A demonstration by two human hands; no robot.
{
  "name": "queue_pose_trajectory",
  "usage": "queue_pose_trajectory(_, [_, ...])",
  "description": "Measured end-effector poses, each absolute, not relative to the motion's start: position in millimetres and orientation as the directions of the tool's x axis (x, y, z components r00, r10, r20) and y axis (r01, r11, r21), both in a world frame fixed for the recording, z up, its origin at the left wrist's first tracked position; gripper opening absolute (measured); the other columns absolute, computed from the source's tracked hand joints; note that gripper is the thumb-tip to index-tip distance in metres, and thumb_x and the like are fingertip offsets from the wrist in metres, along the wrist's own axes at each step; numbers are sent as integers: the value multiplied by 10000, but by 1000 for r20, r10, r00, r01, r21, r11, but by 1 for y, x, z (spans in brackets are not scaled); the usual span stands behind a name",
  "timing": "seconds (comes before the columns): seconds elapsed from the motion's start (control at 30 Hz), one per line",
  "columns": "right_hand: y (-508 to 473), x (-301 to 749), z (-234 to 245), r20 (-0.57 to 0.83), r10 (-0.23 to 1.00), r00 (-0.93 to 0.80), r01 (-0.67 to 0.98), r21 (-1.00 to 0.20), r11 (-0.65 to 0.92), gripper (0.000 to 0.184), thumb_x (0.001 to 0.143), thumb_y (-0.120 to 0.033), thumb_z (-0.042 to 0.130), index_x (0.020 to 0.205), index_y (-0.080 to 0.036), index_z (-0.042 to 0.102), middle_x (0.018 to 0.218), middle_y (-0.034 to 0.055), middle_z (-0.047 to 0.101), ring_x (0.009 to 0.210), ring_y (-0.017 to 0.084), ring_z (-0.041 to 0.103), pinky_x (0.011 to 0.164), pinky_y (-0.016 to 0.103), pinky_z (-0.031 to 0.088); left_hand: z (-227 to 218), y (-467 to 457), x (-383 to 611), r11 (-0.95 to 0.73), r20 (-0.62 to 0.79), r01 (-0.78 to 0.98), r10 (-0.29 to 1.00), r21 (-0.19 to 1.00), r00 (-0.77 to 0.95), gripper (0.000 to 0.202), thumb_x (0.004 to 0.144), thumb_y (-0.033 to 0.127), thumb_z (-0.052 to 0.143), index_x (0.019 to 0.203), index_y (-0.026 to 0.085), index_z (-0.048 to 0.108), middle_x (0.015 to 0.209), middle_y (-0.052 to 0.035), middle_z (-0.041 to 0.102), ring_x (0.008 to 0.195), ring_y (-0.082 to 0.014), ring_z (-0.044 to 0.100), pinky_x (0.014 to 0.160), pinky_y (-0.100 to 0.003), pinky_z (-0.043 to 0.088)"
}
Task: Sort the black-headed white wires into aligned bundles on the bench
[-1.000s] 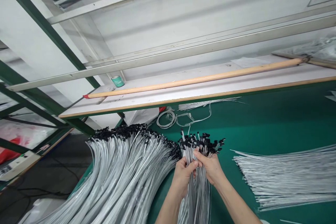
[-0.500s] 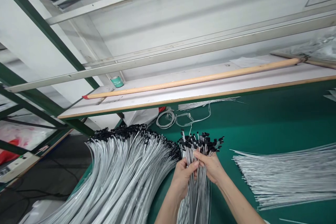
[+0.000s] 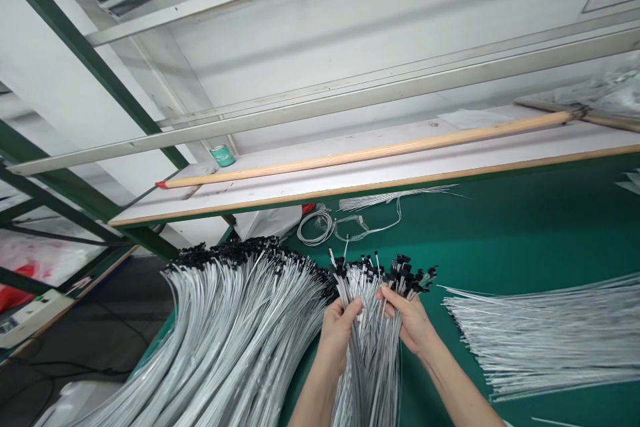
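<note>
A bundle of thin grey cables (image 3: pixel 367 347) with black connectors at its far end lies in front of me, fanned apart near the top. My left hand (image 3: pixel 337 333) is closed around the left part of the bundle, thumb on top. Around the right part, just below the black connectors (image 3: pixel 407 275), my right hand (image 3: pixel 409 320) is closed. Between the two hands, paler cable ends show in the gap. Left of my hands lies a much larger heap of grey cables (image 3: pixel 240 333) with black connectors, touching or nearly touching the bundle.
Bare-ended grey cables (image 3: pixel 550 337) lie to the right on the green table (image 3: pixel 430 227). A coiled cable (image 3: pixel 316 227) and a thin bunch of wires (image 3: pixel 385 199) lie behind. Above runs a shelf (image 3: pixel 280 190) with a wooden pole (image 3: pixel 350 157) and a green can (image 3: pixel 223 155).
My hands have moved apart, the left one to the left and the right one slightly right. The bundle between them has spread open.
</note>
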State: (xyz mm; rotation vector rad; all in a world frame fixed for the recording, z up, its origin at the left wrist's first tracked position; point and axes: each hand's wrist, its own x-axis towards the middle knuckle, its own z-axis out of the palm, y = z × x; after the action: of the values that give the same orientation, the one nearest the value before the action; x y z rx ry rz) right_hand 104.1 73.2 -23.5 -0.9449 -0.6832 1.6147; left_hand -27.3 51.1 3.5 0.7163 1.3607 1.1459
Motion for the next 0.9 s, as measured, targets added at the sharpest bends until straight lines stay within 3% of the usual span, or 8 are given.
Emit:
queue_pose_trajectory(0.1, [74, 109, -28, -250, 957, -145, -537, -793, -288, 315, 630, -444, 701, 568, -142, 635, 446, -26, 448, 443, 102, 415, 484, 248, 377, 4, 53, -31, 296, -337, -222, 925, 929, -175, 316, 542, 424, 745, 654, 142, 657, 629, -25, 630, 647, -162, 572, 639, -259, 412])
queue_pose_trajectory(0.23, [75, 114, -30, -292, 941, -171, -559, -757, -337, 326, 622, -448, 706, 562, -137, 624, 507, -4, 506, 473, 109, 455, 477, 238, 381, 7, 54, -33, 287, -317, -330, 947, 899, -41, 339, 604, 460, 698, 639, 128, 640, 736, -87, 660, 745, -194, 604, 716, -288, 434])
queue_pose_trajectory(0.37, [76, 110, -28, -254, 945, -205, -594, -736, -326, 342, 651, -441, 691, 530, -139, 586, 516, 14, 539, 505, 122, 495, 530, 262, 421, 4, 53, -30, 279, -292, -347, 956, 896, 14, 372, 676, 497, 627, 592, 153, 512, 537, 15, 532, 461, -90, 495, 513, -231, 391])
queue_pose_trajectory(0.47, [75, 102, -24, -196, 965, -174, -592, -762, -262, 355, 681, -426, 675, 500, -151, 543, 378, -60, 377, 386, 71, 364, 456, 236, 379, -4, 54, -27, 256, -265, -391, 964, 884, 33, 325, 696, 462, 629, 710, 185, 460, 539, 81, 459, 351, -23, 308, 401, -188, 253])
queue_pose_trajectory(0.53, [75, 95, -21, -211, 972, -98, -602, -766, -227, 282, 623, -386, 731, 581, -149, 583, 384, -92, 340, 353, 42, 273, 395, 213, 328, -8, 55, -25, 276, -272, -421, 960, 864, 73, 313, 709, 438, 629, 800, 193, 458, 555, 89, 451, 350, -12, 264, 395, -180, 203])
queue_pose_trajectory(0.63, [77, 89, -20, -254, 967, -19, -601, -770, -214, 349, 520, -317, 795, 776, -142, 635, 504, -62, 500, 359, 33, 308, 366, 205, 311, -12, 55, -23, 312, -281, -440, 950, 842, 136, 295, 766, 432, 555, 852, 158, 486, 562, 62, 466, 376, -21, 292, 420, -191, 222])
queue_pose_trajectory(0.77, [79, 88, -21, -249, 968, 22, -540, -818, -198, 389, 499, -292, 797, 809, -112, 646, 742, 52, 651, 434, 83, 478, 376, 222, 355, -14, 53, -22, 290, -225, -452, 955, 843, 193, 252, 775, 371, 519, 842, 128, 521, 604, 24, 497, 426, -46, 351, 457, -212, 273])
queue_pose_trajectory(0.9, [74, 84, -18, -237, 971, 8, -528, -826, -197, 394, 490, -301, 796, 806, -131, 633, 603, 3, 626, 363, 93, 465, 343, 241, 392, -15, 53, -19, 247, -205, -289, 964, 925, 170, 226, 753, 366, 566, 773, 149, 508, 601, 41, 470, 457, -54, 372, 463, -204, 288])
